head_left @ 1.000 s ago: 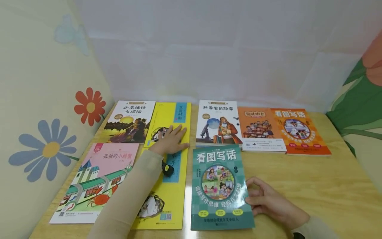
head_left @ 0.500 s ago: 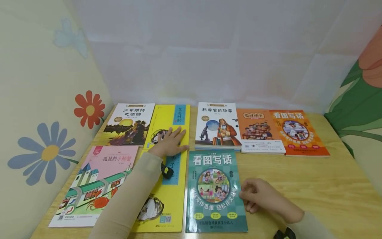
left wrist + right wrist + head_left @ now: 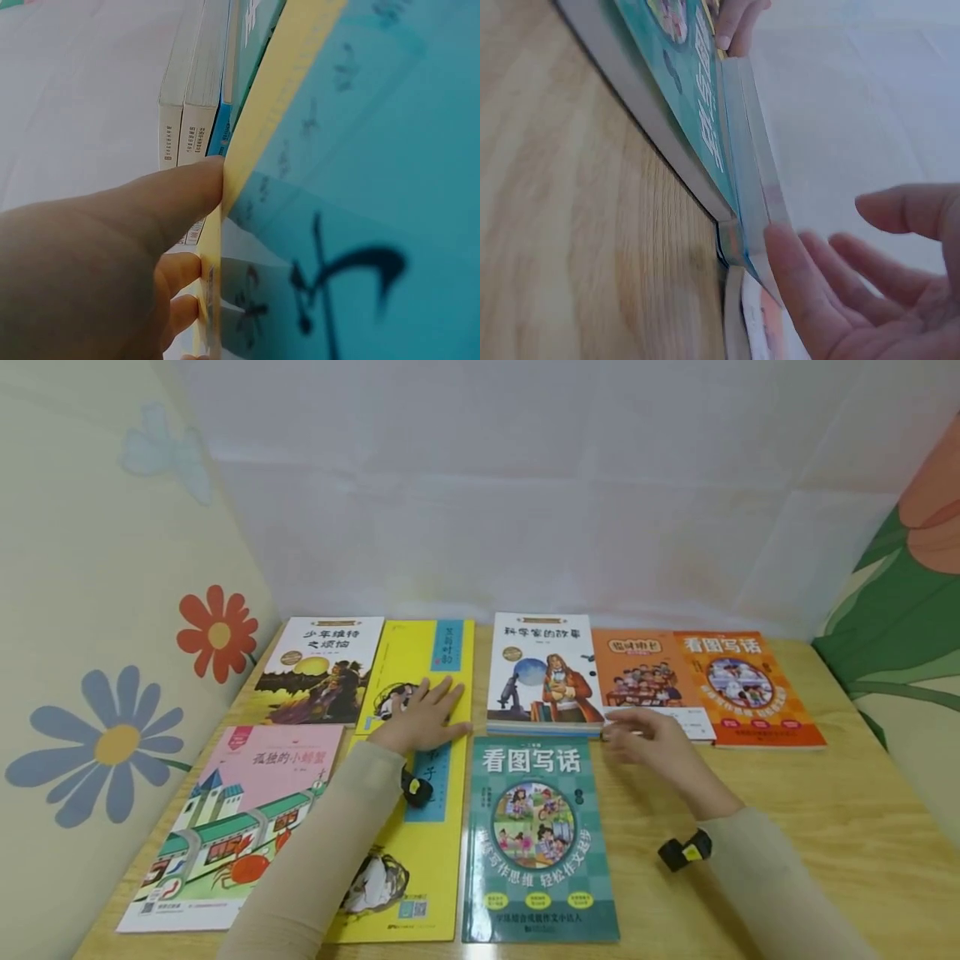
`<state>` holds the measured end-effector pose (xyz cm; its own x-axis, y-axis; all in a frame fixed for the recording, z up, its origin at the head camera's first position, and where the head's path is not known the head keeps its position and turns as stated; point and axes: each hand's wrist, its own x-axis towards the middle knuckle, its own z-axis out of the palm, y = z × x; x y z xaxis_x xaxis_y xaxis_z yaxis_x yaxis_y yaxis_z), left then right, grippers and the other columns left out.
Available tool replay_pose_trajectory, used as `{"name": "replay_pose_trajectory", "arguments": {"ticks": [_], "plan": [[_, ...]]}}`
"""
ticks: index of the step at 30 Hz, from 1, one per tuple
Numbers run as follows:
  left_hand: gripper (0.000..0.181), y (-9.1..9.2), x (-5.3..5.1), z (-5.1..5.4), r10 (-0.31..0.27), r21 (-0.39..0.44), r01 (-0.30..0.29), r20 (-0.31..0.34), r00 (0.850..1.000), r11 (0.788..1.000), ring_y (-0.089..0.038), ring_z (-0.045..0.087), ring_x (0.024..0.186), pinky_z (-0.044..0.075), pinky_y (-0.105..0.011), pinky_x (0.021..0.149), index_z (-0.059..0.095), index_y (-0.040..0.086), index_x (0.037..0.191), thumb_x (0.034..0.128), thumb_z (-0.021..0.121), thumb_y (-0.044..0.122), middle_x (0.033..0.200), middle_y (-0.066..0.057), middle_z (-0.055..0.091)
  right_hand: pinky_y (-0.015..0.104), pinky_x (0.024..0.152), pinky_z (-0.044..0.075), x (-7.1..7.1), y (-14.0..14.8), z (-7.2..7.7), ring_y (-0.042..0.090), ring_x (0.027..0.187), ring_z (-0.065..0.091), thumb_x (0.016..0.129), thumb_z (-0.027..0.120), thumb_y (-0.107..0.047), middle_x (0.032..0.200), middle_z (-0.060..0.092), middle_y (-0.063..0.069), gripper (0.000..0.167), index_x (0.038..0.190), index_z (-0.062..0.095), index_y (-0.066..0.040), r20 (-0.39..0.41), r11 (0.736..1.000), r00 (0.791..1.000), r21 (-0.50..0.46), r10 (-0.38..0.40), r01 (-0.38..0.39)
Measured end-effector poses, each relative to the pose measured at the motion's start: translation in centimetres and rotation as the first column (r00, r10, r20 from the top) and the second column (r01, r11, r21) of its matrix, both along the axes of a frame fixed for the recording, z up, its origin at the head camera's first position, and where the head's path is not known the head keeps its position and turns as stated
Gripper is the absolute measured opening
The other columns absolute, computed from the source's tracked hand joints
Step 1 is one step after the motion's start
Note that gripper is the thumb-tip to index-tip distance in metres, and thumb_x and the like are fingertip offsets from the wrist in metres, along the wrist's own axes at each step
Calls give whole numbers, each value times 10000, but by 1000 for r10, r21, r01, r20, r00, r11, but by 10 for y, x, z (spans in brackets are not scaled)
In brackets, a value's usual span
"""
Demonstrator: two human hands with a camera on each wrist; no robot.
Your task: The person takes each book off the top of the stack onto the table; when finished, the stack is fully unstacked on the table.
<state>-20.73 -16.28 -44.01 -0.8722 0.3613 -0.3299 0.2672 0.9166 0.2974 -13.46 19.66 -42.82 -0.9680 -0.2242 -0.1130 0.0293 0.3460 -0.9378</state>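
With fingers spread, my left hand rests across the upper yellow book and the top of the lower yellow book. Its thumb lies at the yellow book's edge in the left wrist view. The green book lies flat just right of the yellow pair. Over the near corner of the orange-and-white book is my right hand, relaxed and holding nothing. The right wrist view shows its thumb apart from the fingers, close to the stack topped by a white scientist-cover book.
A white book with a dark sunset scene and a pink crab book lie at the left. Farther right is another orange book. A white sheet hangs behind the wooden table.
The green book has shifted slightly left and lies straighter and flat. My right hand has let go of its right edge and moved up, away from me. My left hand has stayed on the yellow books.
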Motion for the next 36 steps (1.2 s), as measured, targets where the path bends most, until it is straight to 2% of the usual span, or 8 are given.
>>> {"name": "replay_pose_trajectory", "arguments": {"ticks": [2, 6, 9, 14, 19, 24, 29, 36], "plan": [[794, -1, 0, -1, 4, -6, -4, 0, 1000, 1000, -400, -90, 1535, -58, -747, 1128, 88, 157, 1645, 1048, 442, 543, 1701, -102, -15, 382, 877, 590, -11, -4, -1, 323, 1047, 685, 1040, 590, -173, 1240, 604, 256, 476, 1458, 484, 29, 27, 998, 998, -37, -52, 53], [792, -1, 1, -2, 3, 0, -3, -2, 1000, 1000, -399, -94, 1535, -60, -746, 1129, 86, 159, 1645, 1049, 444, 538, 1702, -98, -19, 348, 856, 594, -27, -12, -2, 265, 986, 692, 1039, 587, -197, 1224, 575, 215, 485, 1472, 481, -5, 44, 986, 986, 41, -164, 162], [790, -1, 0, -1, 3, 1, -3, -2, 1000, 1000, -398, -95, 1535, -59, -745, 1130, 84, 159, 1645, 1051, 443, 535, 1702, -97, -20, 353, 849, 596, -38, -17, 0, 280, 964, 701, 1037, 594, -225, 1282, 562, 235, 485, 1448, 505, 16, 48, 976, 981, 114, -190, 184], [787, -1, -1, -1, 9, -3, -9, -3, 1000, 1000, -406, -88, 1534, -55, -747, 1130, 90, 158, 1646, 1051, 444, 531, 1703, -100, -11, 357, 838, 596, -49, -24, -5, 267, 948, 704, 1005, 658, -276, 1344, 560, 255, 572, 1450, 495, 45, 110, 970, 975, 166, -195, 176], [792, 0, -1, 0, 12, 15, -12, 6, 1000, 1000, -400, -94, 1535, -64, -741, 1133, 90, 158, 1646, 1048, 461, 522, 1703, -96, -15, 324, 777, 602, -54, -25, -13, 216, 888, 684, 946, 743, -295, 1369, 551, 253, 712, 1485, 441, 60, 172, 967, 959, 167, -223, 195], [791, 0, 0, 0, 11, 18, -12, 13, 1000, 1000, -399, -93, 1535, -65, -740, 1133, 95, 157, 1645, 1048, 466, 518, 1703, -95, -11, 313, 768, 605, -57, -22, -15, 205, 872, 667, 943, 750, -261, 1361, 549, 233, 707, 1503, 429, 25, 252, 971, 939, 99, -235, 217], [793, 0, 0, -5, 3, 14, -3, 19, 1000, 1000, -399, -90, 1535, -72, -742, 1130, 92, 166, 1646, 1046, 460, 531, 1703, -88, -15, 317, 765, 608, -57, -18, -17, 199, 848, 668, 959, 729, -210, 1345, 552, 237, 697, 1525, 394, 22, 309, 973, 922, 71, -233, 222], [795, 0, 0, -1, 16, 8, -16, 10, 1000, 1000, -390, -92, 1539, -55, -730, 1143, 91, 161, 1646, 1046, 449, 539, 1704, -94, -7, 314, 779, 606, -59, -20, -13, 192, 845, 666, 982, 695, -176, 1395, 521, 235, 645, 1521, 402, 24, 312, 976, 925, 64, -216, 207]]}}
